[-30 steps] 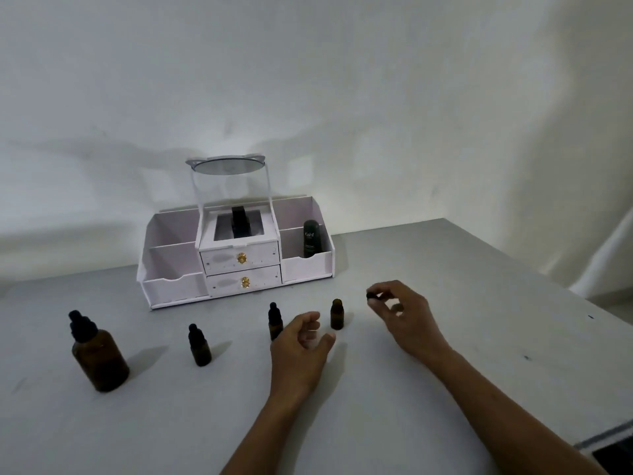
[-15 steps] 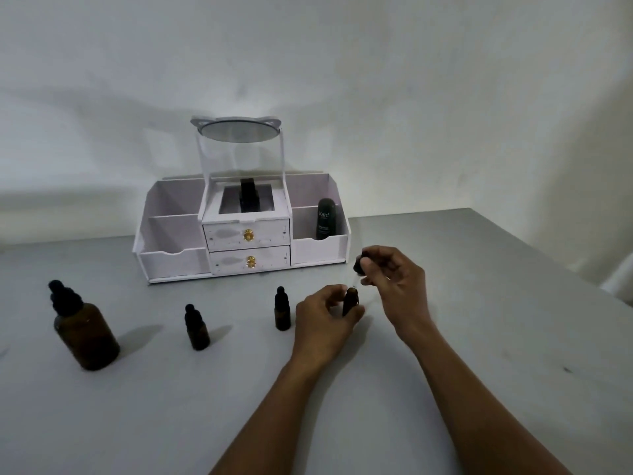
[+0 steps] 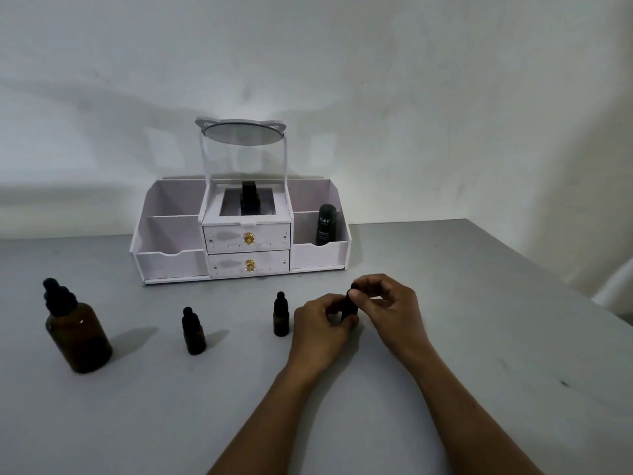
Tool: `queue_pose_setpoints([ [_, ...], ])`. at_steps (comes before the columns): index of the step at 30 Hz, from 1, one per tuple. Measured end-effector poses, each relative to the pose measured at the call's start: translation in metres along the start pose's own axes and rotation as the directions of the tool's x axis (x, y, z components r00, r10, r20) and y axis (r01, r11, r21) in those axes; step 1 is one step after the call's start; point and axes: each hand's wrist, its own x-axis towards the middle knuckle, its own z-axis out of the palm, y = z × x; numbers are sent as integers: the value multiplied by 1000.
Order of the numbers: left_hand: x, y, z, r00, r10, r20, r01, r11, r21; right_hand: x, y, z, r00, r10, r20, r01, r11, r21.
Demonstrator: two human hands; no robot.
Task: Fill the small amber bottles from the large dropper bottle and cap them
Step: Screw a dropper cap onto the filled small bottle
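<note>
The large amber dropper bottle (image 3: 78,332) stands capped at the left of the grey table. Two small amber bottles with black dropper caps stand upright: one (image 3: 193,331) left of centre, one (image 3: 281,315) just left of my hands. A third small amber bottle (image 3: 348,308) sits between my hands, mostly hidden by fingers. My left hand (image 3: 320,329) grips its body. My right hand (image 3: 387,305) pinches its black dropper cap (image 3: 352,288) on top of the bottle.
A white cosmetic organizer (image 3: 239,234) with two drawers, a round mirror (image 3: 242,133) and a dark tube (image 3: 327,225) in its right compartment stands against the wall. The table's right edge (image 3: 548,279) runs diagonally behind my right hand.
My left hand closed on the third small bottle. My right hand brought the dropper cap down from above onto the bottle's neck. The camera tilted slightly.
</note>
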Motion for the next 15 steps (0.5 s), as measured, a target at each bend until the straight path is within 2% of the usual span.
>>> queue_pose_setpoints([
  [8,1,-2,0,1000,16,10,-16,1000,11,-1,1,2,1000,-3,-26,3,1000,-10],
  [15,1,-4,1,1000,30,-3,-30,999,12,-2,5,1,998,-36,57,37,999,-16],
])
